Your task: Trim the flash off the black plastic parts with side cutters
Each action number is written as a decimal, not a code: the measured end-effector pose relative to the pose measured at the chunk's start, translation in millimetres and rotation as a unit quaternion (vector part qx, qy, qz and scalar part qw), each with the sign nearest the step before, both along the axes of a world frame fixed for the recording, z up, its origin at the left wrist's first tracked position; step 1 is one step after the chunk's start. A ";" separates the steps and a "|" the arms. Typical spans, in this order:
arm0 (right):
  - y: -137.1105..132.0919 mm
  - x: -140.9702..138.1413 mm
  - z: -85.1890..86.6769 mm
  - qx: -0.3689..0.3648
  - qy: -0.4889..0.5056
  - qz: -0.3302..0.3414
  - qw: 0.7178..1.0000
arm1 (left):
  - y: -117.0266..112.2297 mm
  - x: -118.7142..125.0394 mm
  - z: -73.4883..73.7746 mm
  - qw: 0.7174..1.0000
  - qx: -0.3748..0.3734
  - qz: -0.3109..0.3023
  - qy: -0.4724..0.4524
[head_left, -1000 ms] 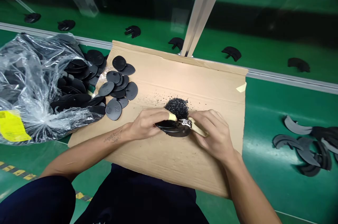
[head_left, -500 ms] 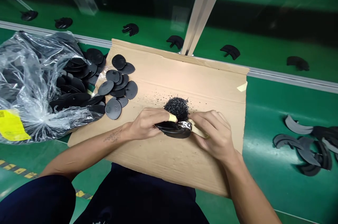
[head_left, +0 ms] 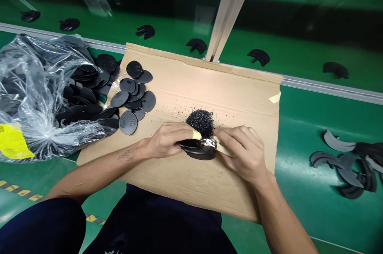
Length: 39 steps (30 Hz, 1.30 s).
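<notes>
Slightly lower now sits the black disc point(head_left: 197, 152) pinched in my left hand point(head_left: 167, 140); my right hand point(head_left: 243, 154) stays clamped on the nippers point(head_left: 208, 142), just beside the shavings pile point(head_left: 200, 121).

We find bare cardboard point(head_left: 239, 94) along its right edge; discs point(head_left: 131, 94) crowd the far left corner; shavings point(head_left: 200, 120), our left hand point(head_left: 167, 140) and right hand point(head_left: 245, 152) block the middle.

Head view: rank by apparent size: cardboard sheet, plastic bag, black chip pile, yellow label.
1. cardboard sheet
2. plastic bag
3. yellow label and black chip pile: look alike, label cropped by frame; unranked.
</notes>
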State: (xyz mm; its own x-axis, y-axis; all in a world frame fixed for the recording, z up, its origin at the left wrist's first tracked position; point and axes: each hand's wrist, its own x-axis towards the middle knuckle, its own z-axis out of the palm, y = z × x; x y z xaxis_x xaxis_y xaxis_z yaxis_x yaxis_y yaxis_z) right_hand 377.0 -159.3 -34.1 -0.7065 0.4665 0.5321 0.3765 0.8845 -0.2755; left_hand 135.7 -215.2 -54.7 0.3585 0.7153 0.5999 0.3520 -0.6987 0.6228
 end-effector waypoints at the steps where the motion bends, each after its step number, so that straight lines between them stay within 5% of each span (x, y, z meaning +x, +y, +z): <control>1: -0.4 -0.5 -0.2 0.003 0.000 -0.002 1.000 | 0.0 0.1 -0.2 1.000 0.001 -0.002 0.000; 29: -5.6 -1.9 1.5 0.065 -0.019 -0.021 0.997 | -3.4 2.1 -6.5 1.000 -0.010 -0.014 -0.014; 39: -5.5 -4.6 -2.3 -0.021 -0.002 -0.056 0.998 | -5.1 3.7 -2.5 0.999 0.003 0.033 0.012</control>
State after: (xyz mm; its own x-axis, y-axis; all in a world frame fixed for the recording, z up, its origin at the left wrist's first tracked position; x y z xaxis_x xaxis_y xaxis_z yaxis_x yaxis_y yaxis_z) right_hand 372.4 -164.8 -36.4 -0.6511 0.5646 0.5073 0.4732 0.8245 -0.3102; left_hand 139.4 -220.3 -57.2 0.3246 0.7339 0.5967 0.4126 -0.6775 0.6089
